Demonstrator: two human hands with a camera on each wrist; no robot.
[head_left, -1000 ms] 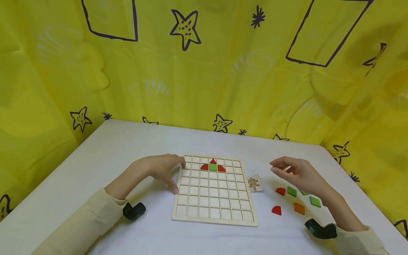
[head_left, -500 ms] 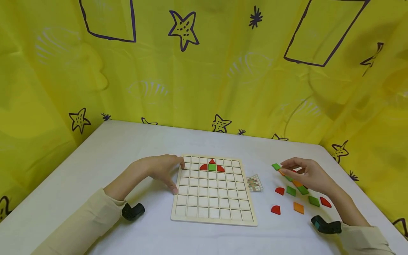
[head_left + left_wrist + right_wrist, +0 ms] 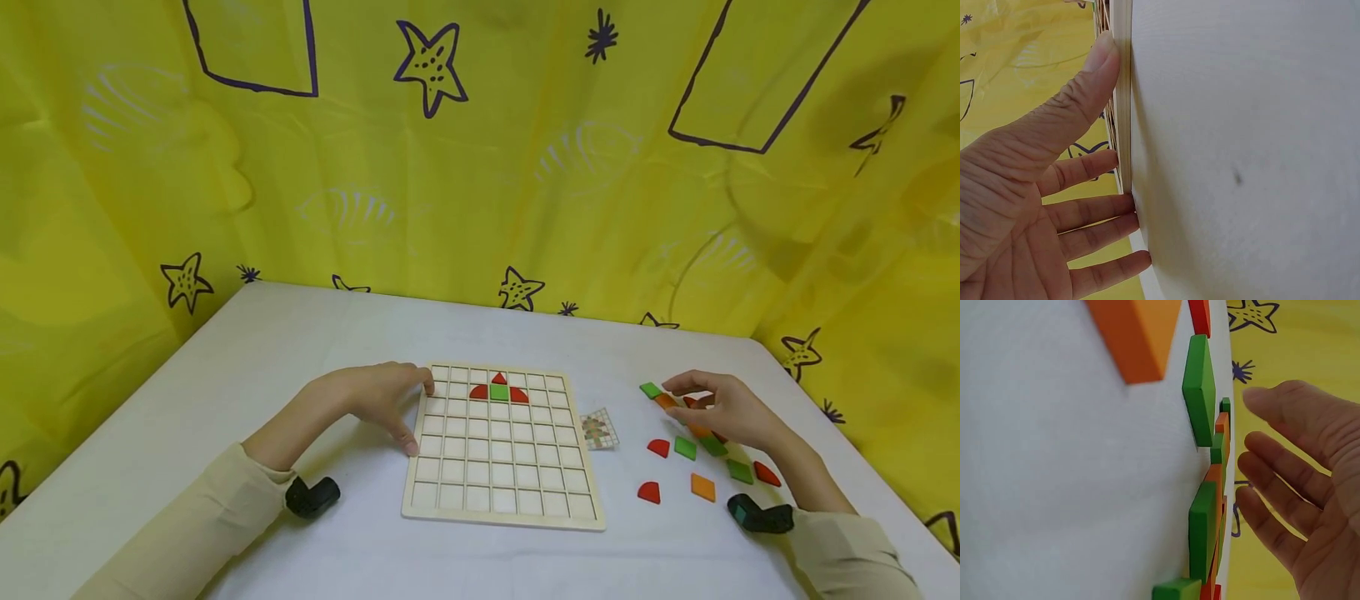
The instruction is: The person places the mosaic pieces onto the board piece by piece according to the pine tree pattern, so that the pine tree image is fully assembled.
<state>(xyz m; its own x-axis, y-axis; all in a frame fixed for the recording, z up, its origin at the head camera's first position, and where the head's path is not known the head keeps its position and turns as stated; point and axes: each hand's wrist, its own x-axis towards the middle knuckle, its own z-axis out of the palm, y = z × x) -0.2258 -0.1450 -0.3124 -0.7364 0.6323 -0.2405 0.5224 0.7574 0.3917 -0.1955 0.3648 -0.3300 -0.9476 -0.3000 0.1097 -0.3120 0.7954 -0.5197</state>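
Note:
A pale wooden grid board [image 3: 504, 521] lies mid-table. Near its top sit a green square [image 3: 499, 392], a red triangle [image 3: 499, 378] and two red quarter-round pieces [image 3: 518, 395]. My left hand [image 3: 378, 403] touches the board's left edge, with the thumb [image 3: 1094, 69] against the rim and the other fingers extended in the left wrist view. My right hand [image 3: 731, 407] hovers over a row of green and orange tiles, including a green tile [image 3: 650, 390] and an orange tile [image 3: 665, 402]. Its fingers are loosely bent, and the right wrist view shows nothing between them. The hand hides part of the row.
A small pattern card [image 3: 599, 429] lies just right of the board. Loose pieces spread nearer the front right, among them a red quarter-round [image 3: 649, 492], an orange tile [image 3: 702, 487] and a green tile [image 3: 739, 472]. A yellow patterned curtain [image 3: 465, 183] backs the white table.
My right hand has shifted rightward from near the row's far end to over the tiles, then barely moved in the last half second. My left hand stays at the board's edge.

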